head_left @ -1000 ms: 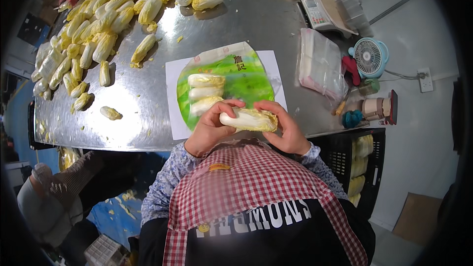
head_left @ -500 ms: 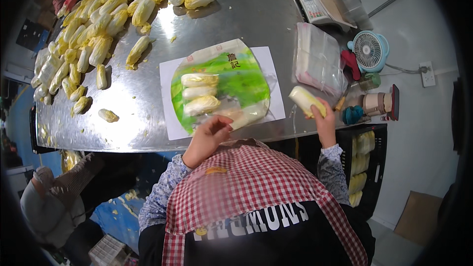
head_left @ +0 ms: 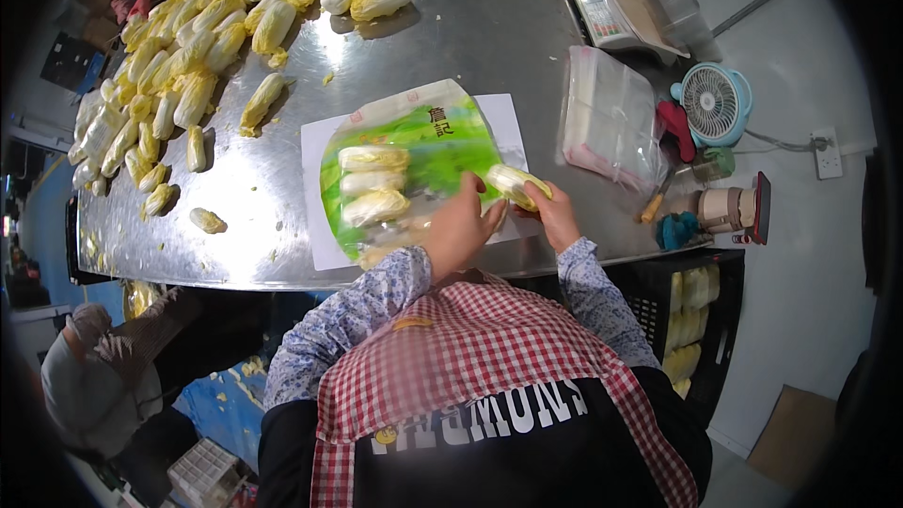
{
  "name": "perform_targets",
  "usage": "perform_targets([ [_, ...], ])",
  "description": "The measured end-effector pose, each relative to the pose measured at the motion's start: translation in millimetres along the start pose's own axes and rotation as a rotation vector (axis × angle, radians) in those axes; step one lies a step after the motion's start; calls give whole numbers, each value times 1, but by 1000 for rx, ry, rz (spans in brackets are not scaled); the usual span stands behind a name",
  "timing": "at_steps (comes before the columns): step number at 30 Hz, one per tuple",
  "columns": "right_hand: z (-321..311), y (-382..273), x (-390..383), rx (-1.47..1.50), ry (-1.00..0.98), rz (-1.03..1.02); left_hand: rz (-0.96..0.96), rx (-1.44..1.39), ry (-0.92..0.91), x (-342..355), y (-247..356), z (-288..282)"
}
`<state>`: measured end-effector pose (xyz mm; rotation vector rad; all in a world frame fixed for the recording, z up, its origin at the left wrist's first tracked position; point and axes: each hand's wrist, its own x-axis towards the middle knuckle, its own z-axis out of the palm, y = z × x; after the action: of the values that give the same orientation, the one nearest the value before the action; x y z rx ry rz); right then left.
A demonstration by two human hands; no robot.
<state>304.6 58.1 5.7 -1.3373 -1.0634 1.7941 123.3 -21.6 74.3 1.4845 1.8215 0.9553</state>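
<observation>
My right hand (head_left: pixel 559 218) grips a small napa cabbage (head_left: pixel 511 182), pale white and yellow, above the right side of a green and clear plastic bag (head_left: pixel 461 132). Close to that cabbage's left end is my left hand (head_left: pixel 456 235), empty, its thumb and fingers apart, over the bag's near right part. Three more napa cabbages (head_left: pixel 373 184) lie stacked side by side at the bag's left half; whether a film covers them I cannot tell. Under the bag a white sheet (head_left: pixel 315 216) rests on the metal table (head_left: pixel 263 245).
Many loose cabbages (head_left: pixel 193 94) are heaped at the far left. To the right lie a stack of clear bags (head_left: pixel 611 118), a scale (head_left: pixel 607 14), a blue fan (head_left: pixel 712 103), tape rolls (head_left: pixel 724 207) and a knife (head_left: pixel 652 207). A black crate (head_left: pixel 724 310) with cabbages stands below; co-workers are at left.
My right hand has brought the cabbage leftward from the table's right side to the bag. The left hand has shifted right and a little forward, its fingers opening toward the cabbage.
</observation>
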Motion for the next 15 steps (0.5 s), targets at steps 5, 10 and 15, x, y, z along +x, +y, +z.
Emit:
perform_targets([
  [5, -8, -14, -2, 19, -235, 133, -108, 29, 51, 10, -17, 1],
  [10, -17, -23, -3, 145, -414, 294, -27, 92, 4, 3, -17, 7],
  [15, -16, -14, 12, 223, -436, 344, -1, -39, 32, 6, -13, 3],
])
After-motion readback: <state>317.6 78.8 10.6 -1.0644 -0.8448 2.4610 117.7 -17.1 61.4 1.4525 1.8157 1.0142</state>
